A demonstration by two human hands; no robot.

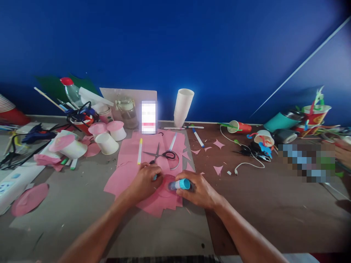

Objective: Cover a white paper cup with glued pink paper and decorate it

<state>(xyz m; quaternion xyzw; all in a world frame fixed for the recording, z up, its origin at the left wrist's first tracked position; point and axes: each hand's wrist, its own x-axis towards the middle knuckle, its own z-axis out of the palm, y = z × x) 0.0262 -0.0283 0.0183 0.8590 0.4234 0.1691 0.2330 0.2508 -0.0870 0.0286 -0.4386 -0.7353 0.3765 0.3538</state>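
Note:
My right hand point(199, 190) is closed around a glue stick point(179, 184) with a light blue end, tilted over a pink paper circle point(166, 188). The glue stick's tip points left and down at the circle. Curled fingers of my left hand point(145, 182) hold a small light blue cap point(155, 177), mostly hidden, at the circle's left side. Underneath lie several overlapping sheets of pink paper point(126, 171). Just beyond my hands, open scissors point(157, 155) with black handles rest on the sheets, near a yellow marker point(140, 151) and a blue-white marker point(173, 141).
Paper cups point(106, 143) with pink circles stand at the left, near a power strip point(16, 182). A leaning cup stack point(183, 107) and a lit screen point(149, 117) are at the back. Pink scraps point(218, 170), a white cable point(255, 164) and a teal bottle point(283, 119) lie rightward.

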